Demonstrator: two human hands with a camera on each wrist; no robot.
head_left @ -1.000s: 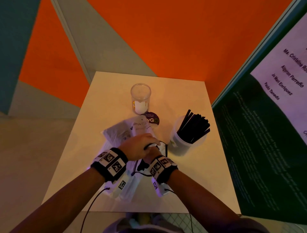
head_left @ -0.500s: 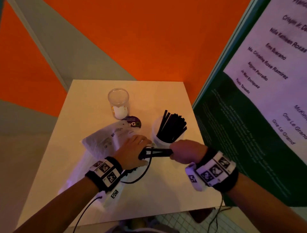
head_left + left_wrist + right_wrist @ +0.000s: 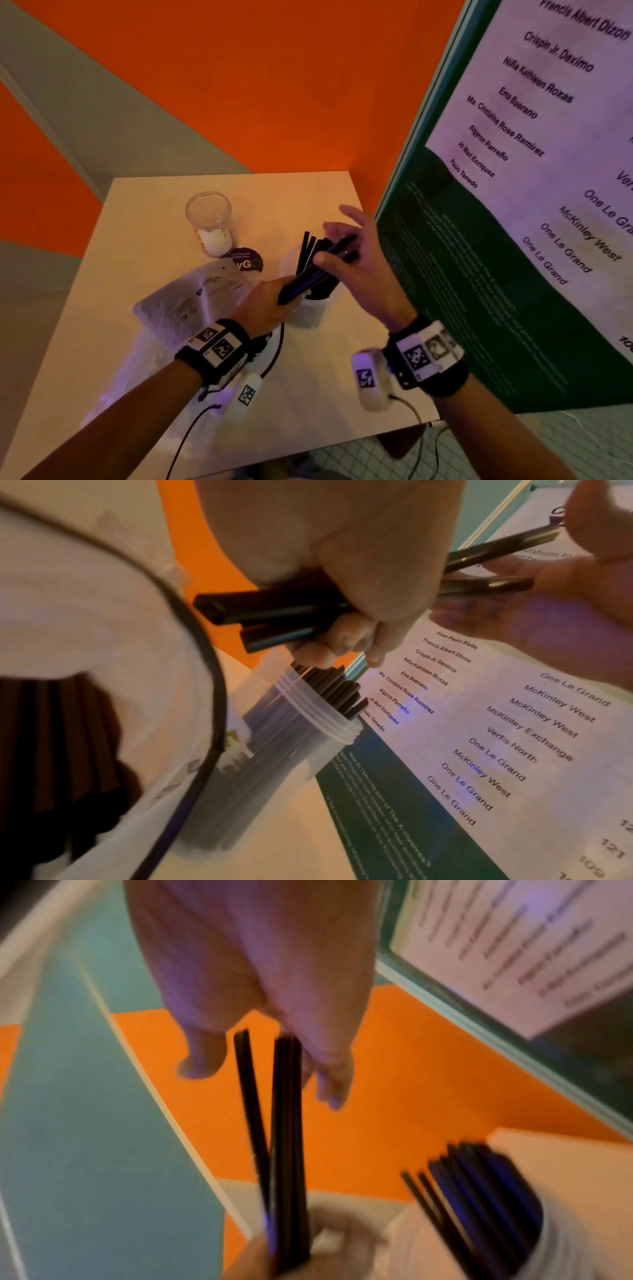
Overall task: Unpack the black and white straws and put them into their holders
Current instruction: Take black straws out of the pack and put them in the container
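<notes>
My left hand (image 3: 274, 294) grips the near end of a bundle of black straws (image 3: 317, 270), held slanted just above the white cup holder (image 3: 308, 311). That cup holds several more black straws (image 3: 306, 245). My right hand (image 3: 342, 236) is at the bundle's far end, fingers spread and straight, palm against the straws. The left wrist view shows my left fingers (image 3: 352, 631) curled round the bundle (image 3: 274, 615) over the cup (image 3: 301, 737). In the blurred right wrist view the straws (image 3: 284, 1123) lie along my right palm (image 3: 257, 961).
An almost empty clear glass holder (image 3: 209, 219) stands at the back left of the small table (image 3: 325, 394). A crumpled white plastic wrapper (image 3: 191, 301) lies at the left beside a round purple sticker (image 3: 248, 263). A green poster board (image 3: 479, 274) stands close on the right.
Both hands carried the black bundle up and to the right, over the cup. My right hand went from gripping the bundle's end to spread fingers; the bundle now slants upward.
</notes>
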